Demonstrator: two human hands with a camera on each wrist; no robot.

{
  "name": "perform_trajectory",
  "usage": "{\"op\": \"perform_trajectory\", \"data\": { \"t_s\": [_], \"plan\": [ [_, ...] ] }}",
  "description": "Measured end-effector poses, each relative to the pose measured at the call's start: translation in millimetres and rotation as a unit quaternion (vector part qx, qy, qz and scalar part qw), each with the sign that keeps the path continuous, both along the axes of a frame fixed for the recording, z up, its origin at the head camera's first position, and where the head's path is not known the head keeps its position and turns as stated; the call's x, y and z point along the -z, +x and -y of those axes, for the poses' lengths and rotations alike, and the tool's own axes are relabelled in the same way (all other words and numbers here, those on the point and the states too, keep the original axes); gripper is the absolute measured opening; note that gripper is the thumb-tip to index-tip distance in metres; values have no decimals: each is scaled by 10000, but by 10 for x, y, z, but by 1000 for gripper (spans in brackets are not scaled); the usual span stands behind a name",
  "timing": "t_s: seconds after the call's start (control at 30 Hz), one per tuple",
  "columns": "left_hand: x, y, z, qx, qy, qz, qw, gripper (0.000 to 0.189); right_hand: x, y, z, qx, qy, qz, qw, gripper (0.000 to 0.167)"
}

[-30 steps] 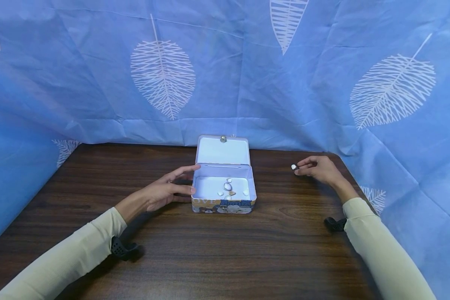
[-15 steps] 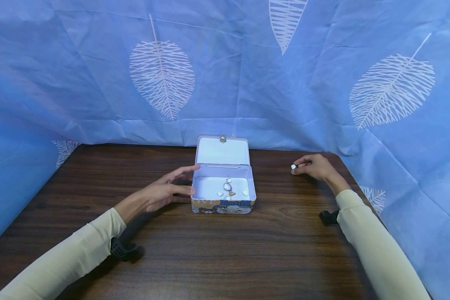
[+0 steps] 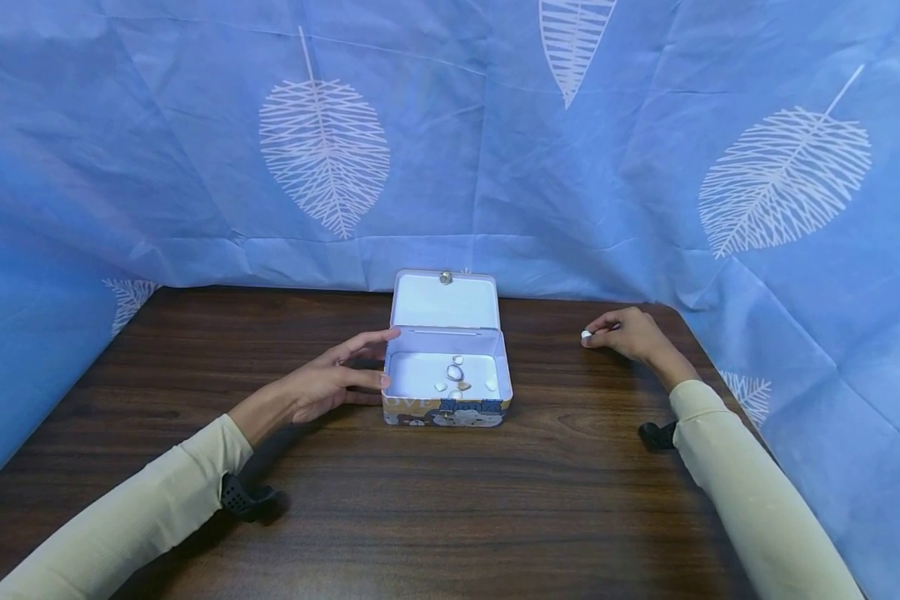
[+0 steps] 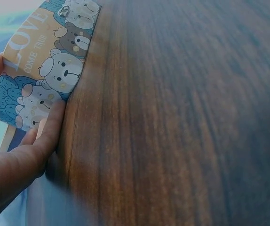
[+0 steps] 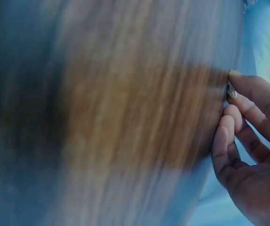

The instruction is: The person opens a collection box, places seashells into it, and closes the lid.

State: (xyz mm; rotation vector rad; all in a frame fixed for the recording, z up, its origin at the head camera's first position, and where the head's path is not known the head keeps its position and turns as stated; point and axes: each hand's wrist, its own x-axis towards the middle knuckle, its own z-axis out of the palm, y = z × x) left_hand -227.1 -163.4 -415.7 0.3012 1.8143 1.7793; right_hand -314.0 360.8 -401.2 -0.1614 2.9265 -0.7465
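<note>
A rectangular tin box (image 3: 412, 410) printed with cartoon bears stands with its lid (image 3: 446, 303) raised at the back. Several small seashells (image 3: 455, 374) lie on its white floor, one of them brownish. At the box's left end my left hand (image 3: 326, 385) rests with spread, fairly straight fingers, touching the rim and side. In the left wrist view, a fingertip sits low at the corner of the bear-printed front (image 4: 62, 70). Off to the right, my right hand (image 3: 633, 335) pinches a small white seashell (image 3: 586, 334) between thumb and fingertips, close over the table; the fingers partly hide it.
The dark wood-grain table (image 3: 450, 508) has a rounded back right corner near my right hand. A blue curtain (image 3: 450, 167) with white leaf prints hangs right behind the back edge and along both sides. Black straps (image 3: 247, 498) circle both sleeves near the wrists.
My right hand and forearm have shifted slightly left, and the fingers have closed more tightly over the white seashell. The left hand and tin box have stayed put.
</note>
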Motion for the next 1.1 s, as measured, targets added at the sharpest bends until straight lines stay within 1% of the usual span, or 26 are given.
{"op": "perform_trajectory", "data": {
  "t_s": [0.2, 0.33, 0.47, 0.7, 1.1],
  "plan": [
    [2, -5, 1, 5, -24, -27, 10000, 90, -2, 0, 15, -326, 241, -254, 9989, 39],
    [-3, -5, 1, 4, -37, -47, 10000, 90, -4, 6, 29, -381, 256, -350, 9983, 38],
    [3, -7, 1, 17, -32, -79, 10000, 89, -6, 30, 48, -360, 167, -391, 9984, 37],
    [20, 1, 1, 28, -35, -112, 9999, 88, -27, 121, 144, -385, -46, -535, 9978, 38],
    [14, 5, -5, 8, -24, -77, 10000, 89, -79, 296, 401, -593, -451, -979, 9924, 32]
  ]
}}
